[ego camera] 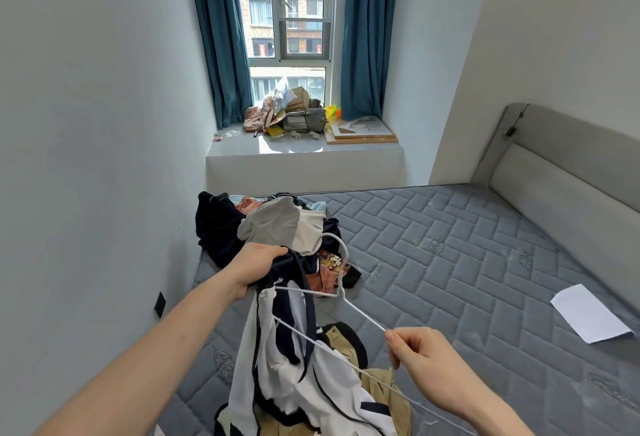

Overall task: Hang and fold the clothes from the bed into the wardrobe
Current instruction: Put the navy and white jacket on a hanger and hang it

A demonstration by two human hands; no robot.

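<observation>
A small bedroom with pale walls, seen from above a bed (450, 262) whose bare grey quilted mattress fills the lower right. A padded grey headboard (561, 186) runs along the bed's right edge. Straight ahead, beyond the bed's far edge, a window (298, 10) sits between two dark teal curtains (221, 37), and its white sill (294, 148) carries a jumble of bags and packets, too tangled to count, plus one flat wooden-framed board (360, 131) at the sill's right end.

Two bare forearms reach in from the bottom edge. The left hand (258, 267) has its grip closed around a bunched navy and white garment (294, 366), which hangs down from the fist over the bed's near left corner. The right hand (419, 352) pinches one arm of a single white wire hanger (337, 292) between thumb and fingertips; the hanger's other arm is threaded into the garment, and its hook curves up.

Behind the left hand, one pile of clothes (242, 224) lies by the bed's left edge: dark navy, grey, white, pink and patterned pieces, overlapping so the number cannot be told. A tan garment (346, 342) lies under the hanging one, mostly hidden. One white sheet of paper (588, 312) lies near the bed's right edge. No wardrobe is in view
</observation>
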